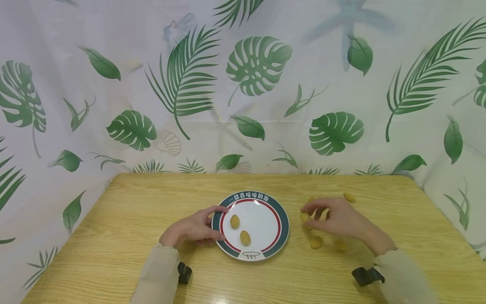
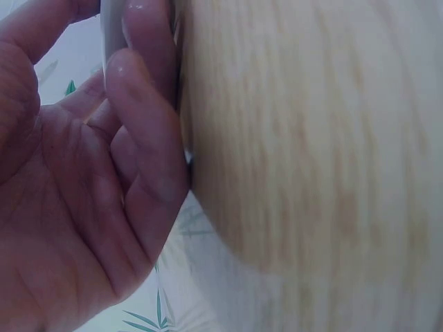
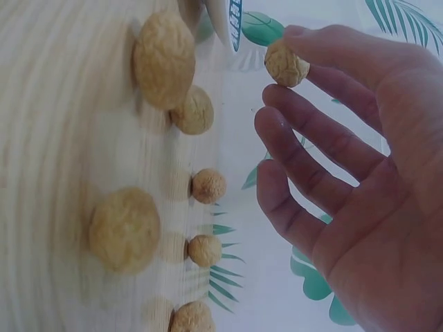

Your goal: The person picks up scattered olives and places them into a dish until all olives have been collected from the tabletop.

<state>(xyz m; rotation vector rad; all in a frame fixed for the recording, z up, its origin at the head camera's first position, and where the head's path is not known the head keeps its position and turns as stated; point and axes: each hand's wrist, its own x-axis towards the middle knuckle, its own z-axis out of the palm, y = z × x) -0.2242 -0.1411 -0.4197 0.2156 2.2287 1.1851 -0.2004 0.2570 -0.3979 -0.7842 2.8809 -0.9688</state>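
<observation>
A white plate (image 1: 262, 223) with a dark blue-green rim and a red ring lies on the table. Two walnuts (image 1: 245, 238) are on its left half. My left hand (image 1: 193, 228) grips the plate's left rim, thumb over the edge; in the left wrist view its curled fingers (image 2: 142, 104) are beneath the plate's edge (image 2: 113, 28). To the right of the plate, my right hand (image 1: 338, 215) pinches a walnut (image 3: 286, 63) between thumb and fingertips, raised off the table in the right wrist view. The other fingers are loosely bent.
Several loose walnuts lie on the wooden table (image 1: 152, 198) around my right hand, including one near the front (image 1: 316, 242) and one farther back (image 1: 349, 197). A leaf-patterned cloth (image 1: 281, 139) hangs behind the table. Dark wrist mounts (image 1: 184, 272) sit at both cuffs.
</observation>
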